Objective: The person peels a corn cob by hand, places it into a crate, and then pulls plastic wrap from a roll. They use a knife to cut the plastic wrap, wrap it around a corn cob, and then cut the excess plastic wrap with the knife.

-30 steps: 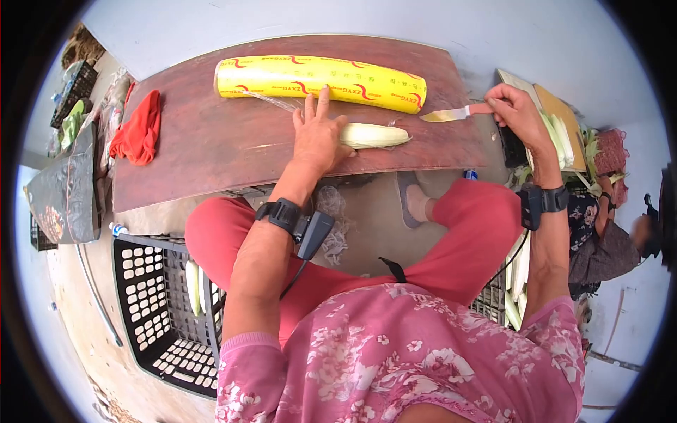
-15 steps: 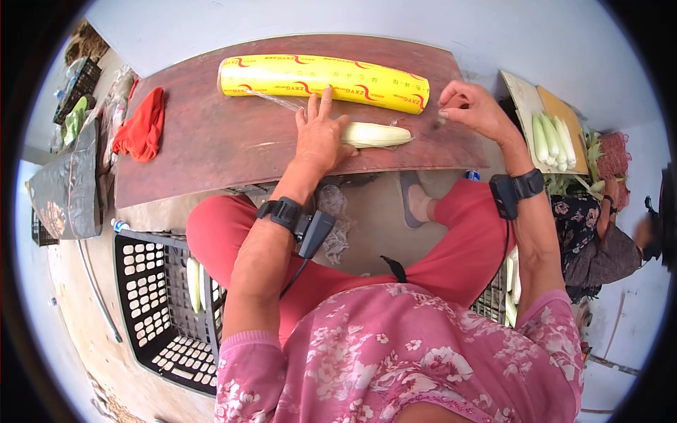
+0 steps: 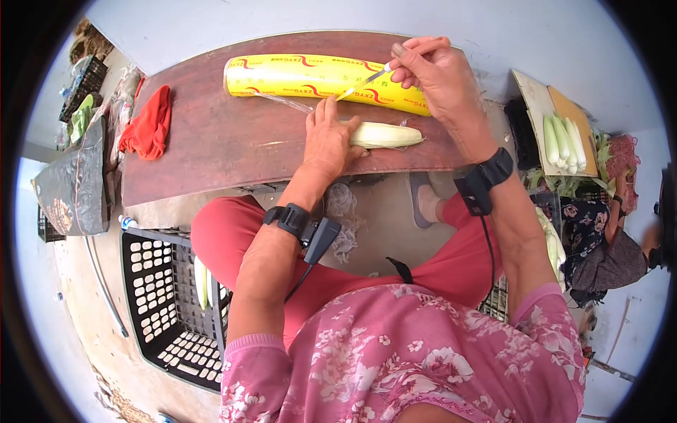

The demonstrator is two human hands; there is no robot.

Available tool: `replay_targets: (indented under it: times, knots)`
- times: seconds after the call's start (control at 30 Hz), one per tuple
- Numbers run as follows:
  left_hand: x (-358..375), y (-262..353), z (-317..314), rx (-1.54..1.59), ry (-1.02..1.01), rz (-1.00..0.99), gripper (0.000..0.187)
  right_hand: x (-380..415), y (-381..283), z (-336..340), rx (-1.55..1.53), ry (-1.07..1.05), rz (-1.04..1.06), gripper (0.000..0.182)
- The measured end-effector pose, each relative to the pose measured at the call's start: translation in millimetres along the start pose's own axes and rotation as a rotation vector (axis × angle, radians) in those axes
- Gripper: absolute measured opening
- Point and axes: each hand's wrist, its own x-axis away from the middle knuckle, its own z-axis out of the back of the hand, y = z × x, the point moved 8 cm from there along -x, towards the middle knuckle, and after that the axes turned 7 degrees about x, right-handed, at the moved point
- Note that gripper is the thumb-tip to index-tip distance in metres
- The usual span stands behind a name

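Note:
My left hand lies over the left end of an ear of corn in pale green husk, holding it down on the tabletop. Clear film runs from beside that hand to a roll of yellow-wrapped cling film with red print. Raised above the right part of the roll, my right hand grips a thin, pointed blade with a white piece near the fingers. Its tip points down and left, near my left fingertips. The left end of the corn is hidden under my palm.
The reddish-brown table carries a red cloth at left. A black crate with corn stands lower left. Several ears lie on a board at right, near another person. Crumpled film lies on the floor.
My right hand has swung left from beyond the roll's right end to above it, and the blade now shows clearly. My left hand stays on the corn, its fingers drawn closer together.

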Motion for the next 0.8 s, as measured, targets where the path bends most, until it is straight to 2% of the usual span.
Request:
replay_targets:
  times: [0.13, 0.33, 0.47, 0.63, 0.73, 0.8]
  knots:
    - [0, 1, 0, 0.014, -0.011, -0.017, 0.059, -10, 20, 2, -0.216, 0.003, -0.085, 0.025]
    - [2, 2, -3, 0.029, -0.032, -0.021, 0.059, -12, 43, -12, -0.421, -0.092, -0.156, 0.016]
    - [3, 5, 0, 0.036, -0.003, -0.043, 0.056, -8, 61, -26, -0.426, -0.174, -0.211, 0.014]
    - [2, 6, 0, 0.040, -0.083, -0.011, 0.062, -10, 70, -26, -0.291, -0.239, -0.228, 0.015]
    - [2, 6, 0, 0.049, -0.081, -0.014, 0.062, -12, 67, -32, -0.227, -0.281, -0.194, 0.013]
    - [2, 5, -1, 0.054, -0.084, -0.013, 0.062, -14, 61, -37, -0.147, -0.284, -0.085, 0.012]
